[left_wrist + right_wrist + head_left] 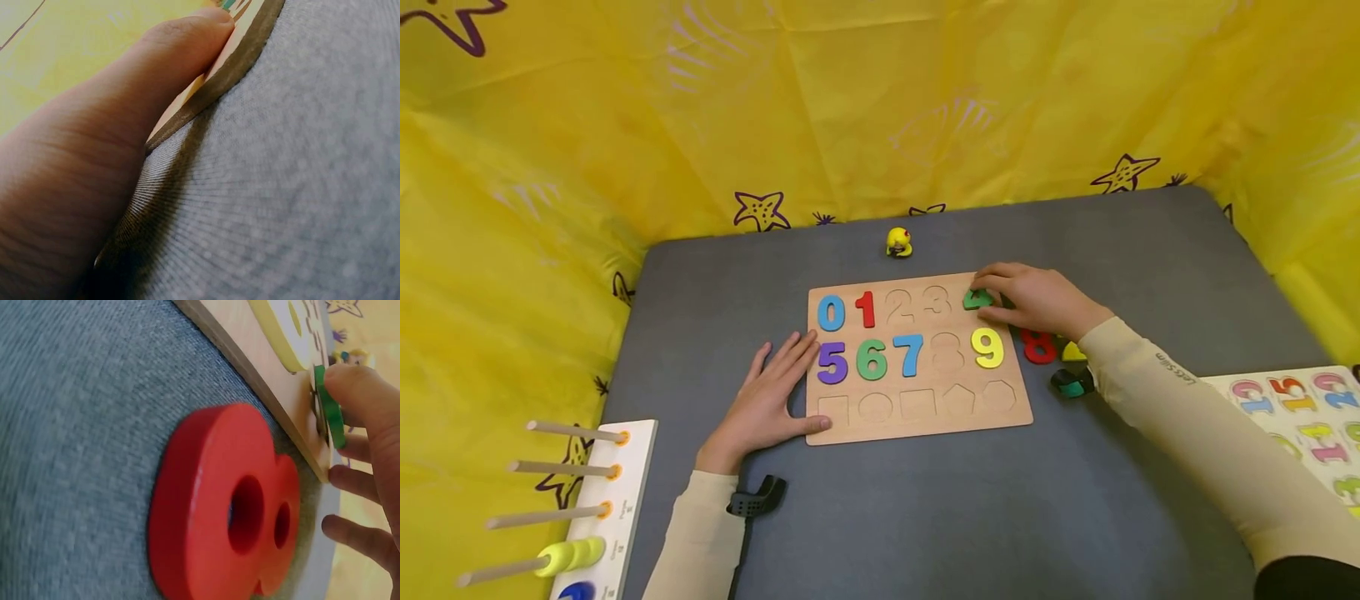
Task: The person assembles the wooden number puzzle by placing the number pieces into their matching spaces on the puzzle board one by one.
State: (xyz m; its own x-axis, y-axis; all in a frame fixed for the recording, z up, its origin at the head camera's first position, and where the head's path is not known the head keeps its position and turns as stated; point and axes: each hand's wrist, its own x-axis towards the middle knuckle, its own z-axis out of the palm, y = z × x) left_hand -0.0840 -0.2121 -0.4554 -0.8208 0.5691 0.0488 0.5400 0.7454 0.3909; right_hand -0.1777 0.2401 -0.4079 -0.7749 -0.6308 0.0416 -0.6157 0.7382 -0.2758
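A wooden number board (891,427) lies on the grey table. Blue 0, red 1, purple 5, green 6, blue 7 and yellow 9 (999,350) sit on it, while the 2, 3 and 8 outlines show bare wood. My right hand (1037,298) pinches the green 4 (976,300) between thumb and fingers at the board's top right corner. In the right wrist view that green piece (330,406) stands tilted against its recess. My left hand (771,404) rests at the left edge, fingers extended, its thumb (181,50) on the board's rim.
Right of the board lie a red 8 (1039,347) and a yellow piece (1072,352), partly hidden by the right arm. Another number puzzle (1232,387) is at far right. A white peg stand (636,467) is at left, a small yellow figure (898,242) behind the board.
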